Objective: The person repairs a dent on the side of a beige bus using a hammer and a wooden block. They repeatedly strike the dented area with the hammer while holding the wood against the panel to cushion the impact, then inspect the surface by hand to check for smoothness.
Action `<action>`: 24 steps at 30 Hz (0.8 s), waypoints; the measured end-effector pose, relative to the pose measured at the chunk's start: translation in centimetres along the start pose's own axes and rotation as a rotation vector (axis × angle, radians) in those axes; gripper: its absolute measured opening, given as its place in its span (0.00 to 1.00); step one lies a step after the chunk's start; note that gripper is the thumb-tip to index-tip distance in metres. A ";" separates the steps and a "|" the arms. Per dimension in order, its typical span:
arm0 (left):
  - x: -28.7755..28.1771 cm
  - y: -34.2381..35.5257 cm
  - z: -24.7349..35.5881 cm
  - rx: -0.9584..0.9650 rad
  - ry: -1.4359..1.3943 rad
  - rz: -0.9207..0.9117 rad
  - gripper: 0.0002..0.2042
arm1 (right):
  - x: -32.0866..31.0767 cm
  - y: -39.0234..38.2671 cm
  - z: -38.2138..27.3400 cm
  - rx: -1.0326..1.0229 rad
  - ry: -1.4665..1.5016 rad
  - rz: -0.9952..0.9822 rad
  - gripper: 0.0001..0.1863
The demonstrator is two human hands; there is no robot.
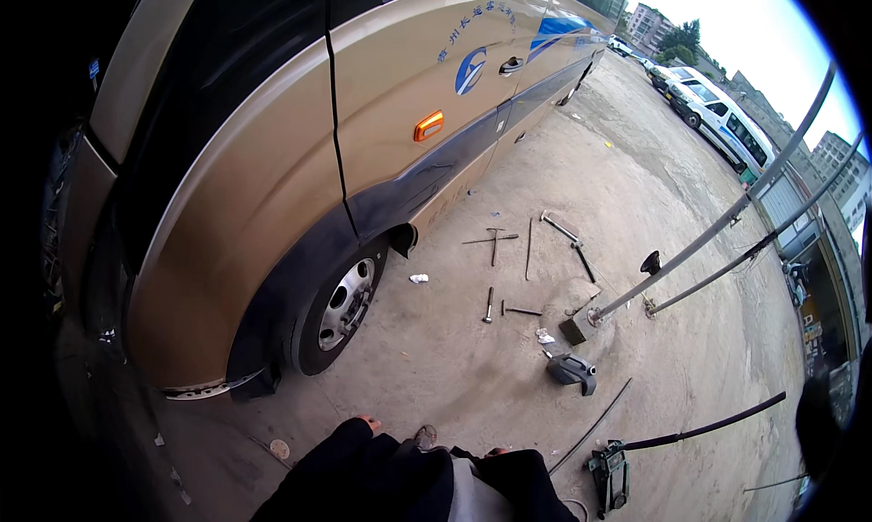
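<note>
Bus wheel (348,304): you're standing nearby, seemingly between steps.
Left hand (370,424), right hand (497,451): only partly showing; cannot tell their grip.
Cross wrench (495,239): reaching is likely requiring bending.

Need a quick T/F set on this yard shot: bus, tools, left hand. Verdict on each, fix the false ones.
1. A wheel sits in the arch of the brown bus. True.
2. The left hand is gripping that wheel. False: the left hand is apart from it, low in the picture.
3. A cross-shaped tool leans against a pole. False: the cross-shaped tool lies on the ground, away from the poles.
4. A floor jack stands to the person's right. True.
5. The orange side light is on the wheel rim. False: the orange side light is on the bus's side.
</note>
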State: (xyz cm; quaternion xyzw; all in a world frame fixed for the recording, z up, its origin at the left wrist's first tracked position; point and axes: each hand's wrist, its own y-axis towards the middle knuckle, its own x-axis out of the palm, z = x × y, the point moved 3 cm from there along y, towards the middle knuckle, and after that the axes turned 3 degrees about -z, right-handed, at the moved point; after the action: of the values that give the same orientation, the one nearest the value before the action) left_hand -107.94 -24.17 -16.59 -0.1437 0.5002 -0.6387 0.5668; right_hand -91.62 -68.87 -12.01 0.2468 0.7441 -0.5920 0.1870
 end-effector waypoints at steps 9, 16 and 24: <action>-5.2 -0.6 -5.6 0.177 0.040 0.018 0.28 | 11.3 2.1 -3.3 0.020 0.130 0.030 0.23; -11.8 -4.2 -18.6 -0.047 0.199 -0.064 0.29 | 20.4 0.7 -22.5 -0.344 0.102 -0.143 0.25; -12.0 -7.0 -14.4 0.100 0.162 -0.039 0.28 | 21.5 3.4 -14.3 -0.261 0.095 0.031 0.23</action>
State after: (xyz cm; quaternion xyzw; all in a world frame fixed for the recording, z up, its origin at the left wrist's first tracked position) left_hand -118.97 -7.87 -13.01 -0.0730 0.5091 -0.6832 0.5184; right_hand -106.79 -51.23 -23.74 0.2598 0.8189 -0.4747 0.1913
